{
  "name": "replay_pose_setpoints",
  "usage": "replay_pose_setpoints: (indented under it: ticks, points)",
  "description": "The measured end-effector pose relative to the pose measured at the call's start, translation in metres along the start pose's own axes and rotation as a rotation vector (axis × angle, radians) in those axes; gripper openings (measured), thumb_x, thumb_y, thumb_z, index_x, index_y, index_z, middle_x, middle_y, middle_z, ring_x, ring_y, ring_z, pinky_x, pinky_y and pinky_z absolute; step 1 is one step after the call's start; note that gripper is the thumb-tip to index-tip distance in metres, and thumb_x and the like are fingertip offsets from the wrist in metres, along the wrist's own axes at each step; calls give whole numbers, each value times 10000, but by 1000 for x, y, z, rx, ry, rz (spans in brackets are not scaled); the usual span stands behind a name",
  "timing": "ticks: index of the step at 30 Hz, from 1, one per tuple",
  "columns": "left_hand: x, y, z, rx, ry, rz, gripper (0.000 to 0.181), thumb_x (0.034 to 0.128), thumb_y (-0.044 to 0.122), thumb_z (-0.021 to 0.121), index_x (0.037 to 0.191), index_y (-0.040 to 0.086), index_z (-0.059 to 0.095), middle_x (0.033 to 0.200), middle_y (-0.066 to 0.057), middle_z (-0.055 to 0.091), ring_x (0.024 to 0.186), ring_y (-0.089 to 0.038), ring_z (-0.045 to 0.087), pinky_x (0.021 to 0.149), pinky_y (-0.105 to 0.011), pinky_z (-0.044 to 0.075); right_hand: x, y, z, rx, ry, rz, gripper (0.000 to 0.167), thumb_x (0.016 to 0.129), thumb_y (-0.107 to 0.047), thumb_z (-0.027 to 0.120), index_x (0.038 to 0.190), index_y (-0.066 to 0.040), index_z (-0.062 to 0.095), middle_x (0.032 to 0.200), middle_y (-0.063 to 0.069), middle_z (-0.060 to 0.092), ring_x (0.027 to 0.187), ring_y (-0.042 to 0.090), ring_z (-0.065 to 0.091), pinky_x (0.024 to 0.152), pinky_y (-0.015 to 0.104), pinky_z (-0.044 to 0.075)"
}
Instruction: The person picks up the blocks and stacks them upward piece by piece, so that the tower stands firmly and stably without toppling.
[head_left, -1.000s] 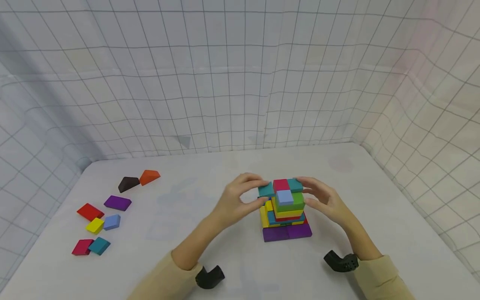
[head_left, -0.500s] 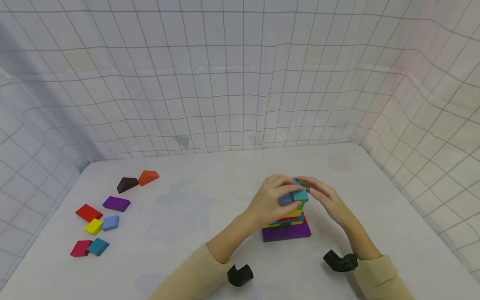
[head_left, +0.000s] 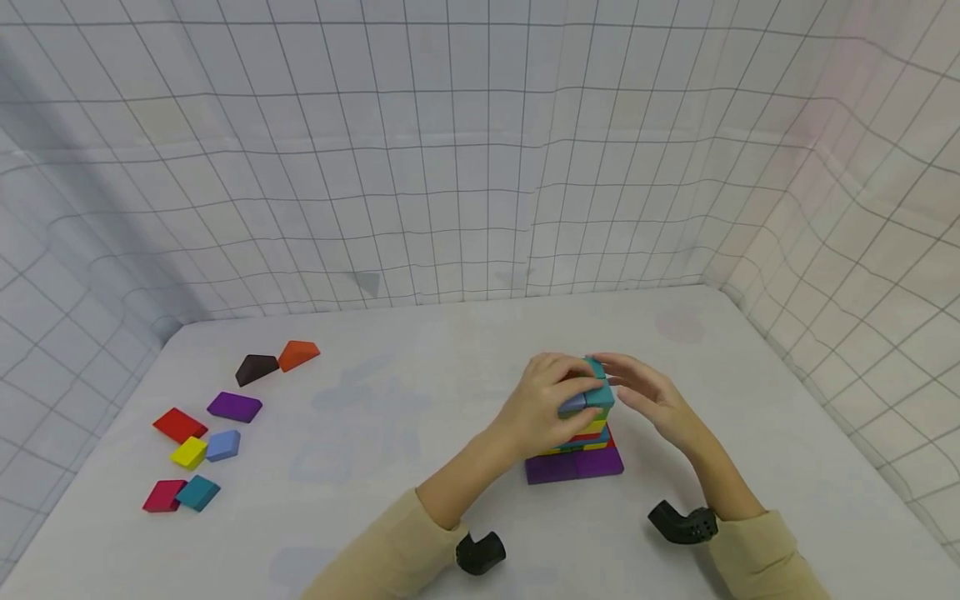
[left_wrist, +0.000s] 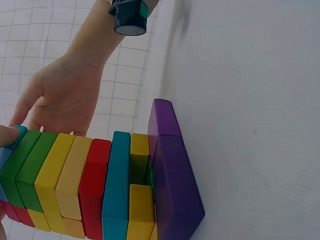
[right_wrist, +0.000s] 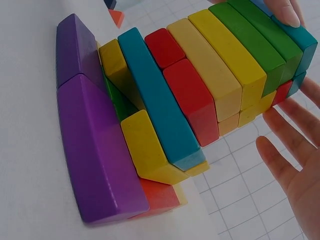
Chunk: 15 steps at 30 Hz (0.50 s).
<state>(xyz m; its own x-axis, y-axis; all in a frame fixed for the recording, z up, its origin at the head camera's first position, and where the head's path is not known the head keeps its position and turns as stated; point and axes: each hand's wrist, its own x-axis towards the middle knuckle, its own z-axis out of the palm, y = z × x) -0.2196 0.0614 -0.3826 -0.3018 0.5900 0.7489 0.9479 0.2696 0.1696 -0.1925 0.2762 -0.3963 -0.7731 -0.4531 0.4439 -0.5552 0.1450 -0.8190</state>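
A tower of coloured wooden blocks (head_left: 592,437) stands on purple blocks (right_wrist: 95,150). Above these come yellow, teal, red, cream, yellow and green layers. On the top layer's near right corner sits a teal block (head_left: 600,395), beside a light blue block (head_left: 572,405). My left hand (head_left: 534,404) pinches the teal block, its thumb in front and fingers over the top. Across the tower, my right hand (head_left: 656,398) has loosely extended fingers at the upper right side; in the right wrist view they lie by the red and teal blocks (right_wrist: 297,86). Contact there is unclear.
Loose blocks lie at the table's left: black (head_left: 257,368), orange (head_left: 298,355), purple (head_left: 235,407), red (head_left: 180,424), yellow (head_left: 190,452), light blue (head_left: 223,445), crimson (head_left: 164,496) and teal (head_left: 198,492). A gridded white curtain (head_left: 480,167) surrounds the table.
My left hand has carried the teal block from the tower's left side rightward onto its near right top, beside the light blue block. My right hand has stayed nearly in place.
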Motion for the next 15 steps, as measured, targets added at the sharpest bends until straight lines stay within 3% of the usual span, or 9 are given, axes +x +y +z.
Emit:
replay_pose_setpoints:
  ticks: [2,5,10,15]
  points:
    - [-2,-1,-1,-22,5,-25,332,749,257,753,1027,92,674,1104,-48,559,1045,-183,490,965,-306,360,0,1,0,13,-7,-22,418,931,8,412,1335,89,341,1347,-14,459,1212,156,452,984,255,380]
    - [-8,-3,-4,-105,-6,-117,403,746,244,752,1100,93,633,1203,-73,502,1126,-209,440,967,-340,369,1,3,0,19,-13,-55,462,894,35,468,1331,104,335,1357,13,446,1220,166,440,995,262,371]
    - [-18,-9,-10,-350,-60,-309,504,763,193,739,1216,82,547,1341,-88,409,1236,-238,362,948,-358,422,1,3,0,9,-14,-60,517,849,58,520,1332,99,341,1358,56,442,1213,183,441,992,267,375]
    - [-23,-13,-12,-499,-83,-357,534,774,153,726,1248,43,507,1323,-109,432,1209,-235,416,935,-332,442,1,0,1,-11,-6,-14,532,835,67,541,1334,78,356,1347,6,454,1209,171,441,989,268,378]
